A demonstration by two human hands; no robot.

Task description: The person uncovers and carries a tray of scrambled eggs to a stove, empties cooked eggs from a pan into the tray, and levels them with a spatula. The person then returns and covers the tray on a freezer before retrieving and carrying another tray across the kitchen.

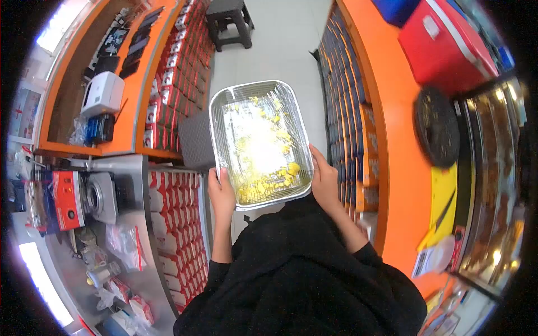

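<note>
A shiny silver rectangular tray (220, 147) is held up in front of my body, above the aisle floor. Small yellow pieces (292, 169) lie in it, mostly toward the near end and the right side; bright glare hides the middle. My left hand (222, 193) grips the tray's near left edge, thumb on top. On the opposite side, my right hand (325, 179) clasps the lower right edge. The fingers under the tray are hidden on both sides.
Orange counters (386, 112) flank the aisle, with stacked boxes (174, 78) below. A dark stool (228, 19) stands ahead. On the right are a red cooler box (443, 45), a black round object (437, 126) and a glass display case (493, 179). A steel counter (131, 196) is at left.
</note>
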